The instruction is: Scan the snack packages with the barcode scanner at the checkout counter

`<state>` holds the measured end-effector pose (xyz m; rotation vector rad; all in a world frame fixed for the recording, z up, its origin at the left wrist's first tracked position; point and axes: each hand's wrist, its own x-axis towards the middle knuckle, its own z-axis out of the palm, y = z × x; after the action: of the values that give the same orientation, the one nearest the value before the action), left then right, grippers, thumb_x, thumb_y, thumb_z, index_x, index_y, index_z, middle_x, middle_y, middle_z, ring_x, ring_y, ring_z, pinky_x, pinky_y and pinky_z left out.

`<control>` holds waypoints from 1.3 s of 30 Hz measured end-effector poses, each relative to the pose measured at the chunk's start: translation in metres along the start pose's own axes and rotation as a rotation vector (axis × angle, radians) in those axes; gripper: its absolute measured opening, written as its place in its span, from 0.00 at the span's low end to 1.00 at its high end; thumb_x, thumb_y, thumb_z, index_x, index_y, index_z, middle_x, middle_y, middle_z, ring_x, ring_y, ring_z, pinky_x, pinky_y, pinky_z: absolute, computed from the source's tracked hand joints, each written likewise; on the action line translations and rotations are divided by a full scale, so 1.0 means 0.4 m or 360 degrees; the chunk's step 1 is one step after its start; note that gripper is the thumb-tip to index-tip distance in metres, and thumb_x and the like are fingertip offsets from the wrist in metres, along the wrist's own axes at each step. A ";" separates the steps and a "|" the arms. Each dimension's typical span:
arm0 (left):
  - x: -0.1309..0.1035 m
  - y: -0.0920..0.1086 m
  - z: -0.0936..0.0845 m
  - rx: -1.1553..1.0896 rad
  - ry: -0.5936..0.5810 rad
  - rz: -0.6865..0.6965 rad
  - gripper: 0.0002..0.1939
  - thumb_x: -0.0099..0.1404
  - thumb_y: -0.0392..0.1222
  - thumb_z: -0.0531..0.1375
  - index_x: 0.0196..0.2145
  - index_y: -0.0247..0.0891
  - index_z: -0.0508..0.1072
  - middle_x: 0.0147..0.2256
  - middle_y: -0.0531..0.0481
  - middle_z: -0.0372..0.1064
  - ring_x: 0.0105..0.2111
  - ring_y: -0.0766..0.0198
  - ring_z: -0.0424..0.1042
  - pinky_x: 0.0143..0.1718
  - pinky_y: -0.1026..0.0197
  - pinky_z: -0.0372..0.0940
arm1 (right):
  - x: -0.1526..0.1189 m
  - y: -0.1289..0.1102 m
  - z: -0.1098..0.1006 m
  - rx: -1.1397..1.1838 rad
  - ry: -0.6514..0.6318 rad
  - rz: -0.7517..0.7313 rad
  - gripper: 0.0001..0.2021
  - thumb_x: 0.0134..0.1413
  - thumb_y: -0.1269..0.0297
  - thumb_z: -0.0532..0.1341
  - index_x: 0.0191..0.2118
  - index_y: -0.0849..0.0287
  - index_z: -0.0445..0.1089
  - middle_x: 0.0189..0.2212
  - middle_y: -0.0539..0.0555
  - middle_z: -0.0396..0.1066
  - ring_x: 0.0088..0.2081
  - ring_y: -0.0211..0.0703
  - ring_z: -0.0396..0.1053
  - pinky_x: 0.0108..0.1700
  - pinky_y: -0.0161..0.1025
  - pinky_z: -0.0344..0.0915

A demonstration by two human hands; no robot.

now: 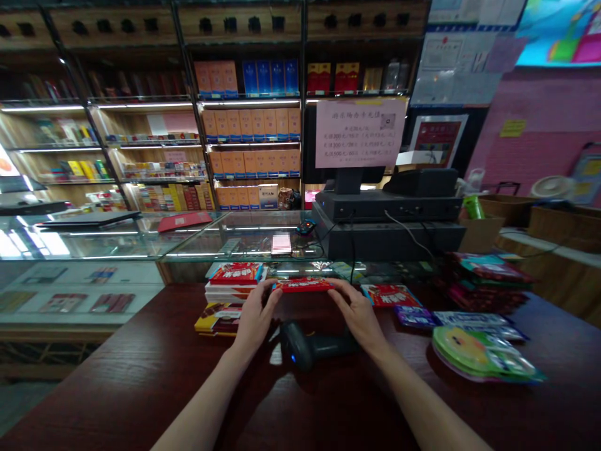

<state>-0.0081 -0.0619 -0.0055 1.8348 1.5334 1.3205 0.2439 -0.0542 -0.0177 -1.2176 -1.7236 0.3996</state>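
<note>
Between both hands, above the dark wooden counter, a flat red snack packet (303, 285) is held by its two ends. My left hand (257, 313) pinches its left end, and my right hand (357, 313) pinches the right end. Below them a black barcode scanner (305, 347) with a small blue light lies on the counter. Just left of my left hand stands a stack of boxes and packets, a red packet (236, 273) on top and a yellow-brown pack (216, 318) at the front. Another red packet (390, 295) lies beyond my right hand.
To the right lie a purple packet (414, 316), a blue-silver packet (476, 324), green rounded packs (483, 354) and a pile of dark red packages (488, 282). A glass display case (188, 241) and a cash register (389, 232) stand behind. A phone (281, 243) rests on the glass.
</note>
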 end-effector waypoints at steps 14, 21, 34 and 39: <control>-0.008 -0.008 -0.008 0.0911 0.0029 0.0540 0.41 0.69 0.46 0.59 0.71 0.49 0.41 0.49 0.46 0.73 0.49 0.53 0.72 0.54 0.52 0.64 | 0.001 -0.031 -0.030 -0.0105 0.0063 0.0282 0.15 0.65 0.49 0.52 0.47 0.46 0.71 0.37 0.51 0.80 0.42 0.54 0.77 0.46 0.44 0.68; -0.009 -0.011 0.000 0.1247 0.0236 0.0790 0.43 0.66 0.39 0.63 0.71 0.47 0.44 0.39 0.50 0.74 0.39 0.57 0.73 0.43 0.57 0.65 | -0.006 -0.066 -0.041 -0.0243 0.0059 0.0292 0.17 0.66 0.48 0.51 0.48 0.47 0.73 0.37 0.51 0.80 0.42 0.53 0.77 0.42 0.42 0.67; -0.007 -0.018 -0.009 0.1376 0.0287 0.0889 0.40 0.65 0.47 0.64 0.69 0.44 0.53 0.40 0.47 0.74 0.41 0.54 0.72 0.45 0.54 0.64 | -0.008 -0.058 -0.038 -0.0307 0.0001 0.0333 0.17 0.66 0.50 0.51 0.50 0.46 0.73 0.42 0.52 0.80 0.47 0.53 0.76 0.46 0.44 0.67; -0.012 -0.013 -0.018 0.1313 0.0390 0.0939 0.36 0.62 0.49 0.66 0.65 0.46 0.61 0.58 0.39 0.65 0.56 0.46 0.66 0.56 0.47 0.60 | -0.009 -0.052 -0.040 -0.0284 -0.0003 0.0352 0.17 0.65 0.51 0.52 0.51 0.47 0.72 0.41 0.52 0.80 0.47 0.54 0.75 0.47 0.44 0.67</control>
<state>-0.0165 -0.0663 -0.0080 2.8983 1.9383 1.2675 0.2462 -0.0705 0.0032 -1.5449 -1.6590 0.3837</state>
